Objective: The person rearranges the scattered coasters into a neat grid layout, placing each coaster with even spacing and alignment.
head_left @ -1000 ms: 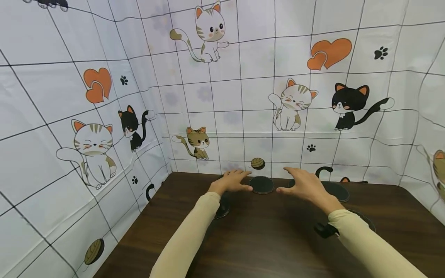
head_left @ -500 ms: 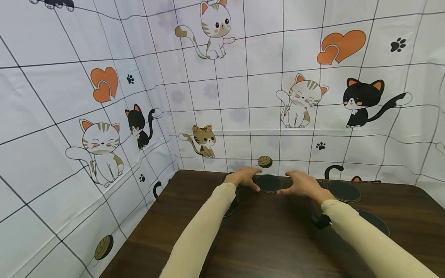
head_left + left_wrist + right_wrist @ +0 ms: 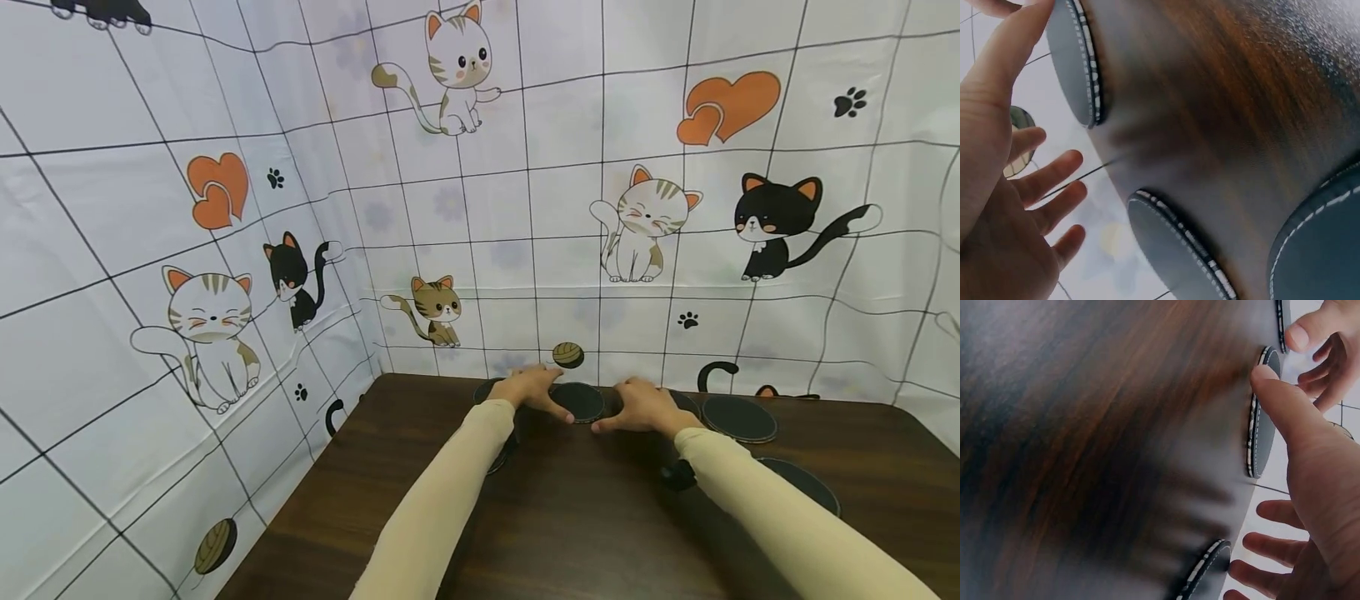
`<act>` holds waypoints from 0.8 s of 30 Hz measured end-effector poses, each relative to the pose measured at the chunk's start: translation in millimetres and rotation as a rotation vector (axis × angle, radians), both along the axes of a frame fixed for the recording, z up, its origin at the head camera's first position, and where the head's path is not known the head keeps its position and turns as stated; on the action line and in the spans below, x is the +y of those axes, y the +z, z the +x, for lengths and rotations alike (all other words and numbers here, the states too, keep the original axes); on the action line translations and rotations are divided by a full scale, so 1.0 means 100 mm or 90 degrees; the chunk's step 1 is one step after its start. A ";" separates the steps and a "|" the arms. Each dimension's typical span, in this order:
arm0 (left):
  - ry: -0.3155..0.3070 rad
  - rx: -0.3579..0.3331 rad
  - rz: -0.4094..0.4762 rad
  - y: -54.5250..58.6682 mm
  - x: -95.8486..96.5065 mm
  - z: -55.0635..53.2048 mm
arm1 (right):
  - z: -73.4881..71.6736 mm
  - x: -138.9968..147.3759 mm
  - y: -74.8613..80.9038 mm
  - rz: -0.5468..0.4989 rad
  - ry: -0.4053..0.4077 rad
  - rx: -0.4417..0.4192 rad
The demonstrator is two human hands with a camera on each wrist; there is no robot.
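Note:
A round black coaster (image 3: 579, 402) with a stitched edge lies flat near the back of the table, between my two hands. My left hand (image 3: 528, 390) is at its left side, thumb and fingers spread apart. On its right side is my right hand (image 3: 637, 406), fingers bent a little and thumb pointing inward. In the right wrist view the right thumb (image 3: 1285, 400) overlaps the coaster (image 3: 1262, 437); whether it touches is unclear. The left thumb (image 3: 1007, 53) overlaps the same coaster (image 3: 1075, 69) in the left wrist view. Neither hand holds anything.
More round coasters lie at the left (image 3: 483, 390), partly behind the left arm, and at the right (image 3: 740, 418), with another (image 3: 798, 483) beside the right sleeve. A white cloth printed with cats (image 3: 495, 233) hangs behind the brown table (image 3: 585, 517) and along its left side.
Both hands have come down and closer together around the middle coaster. The right hand moved slightly left; the left moved right. The head view shifted a little.

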State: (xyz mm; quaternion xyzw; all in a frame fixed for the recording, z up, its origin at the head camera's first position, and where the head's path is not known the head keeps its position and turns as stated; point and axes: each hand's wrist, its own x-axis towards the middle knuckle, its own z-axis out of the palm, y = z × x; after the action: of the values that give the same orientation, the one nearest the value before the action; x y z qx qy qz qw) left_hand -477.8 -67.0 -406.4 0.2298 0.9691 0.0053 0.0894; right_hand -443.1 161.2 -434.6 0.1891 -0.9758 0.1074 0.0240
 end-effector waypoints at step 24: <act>-0.008 0.011 -0.065 -0.12 0.03 -0.11 | -0.15 -0.03 -0.08 -0.031 0.032 -0.014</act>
State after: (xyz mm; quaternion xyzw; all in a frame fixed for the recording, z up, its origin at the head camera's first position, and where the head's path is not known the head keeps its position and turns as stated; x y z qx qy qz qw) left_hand -488.9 -63.7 -418.8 0.2310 0.9674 -0.0468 0.0928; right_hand -458.0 158.0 -443.0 0.2116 -0.9681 0.1337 0.0155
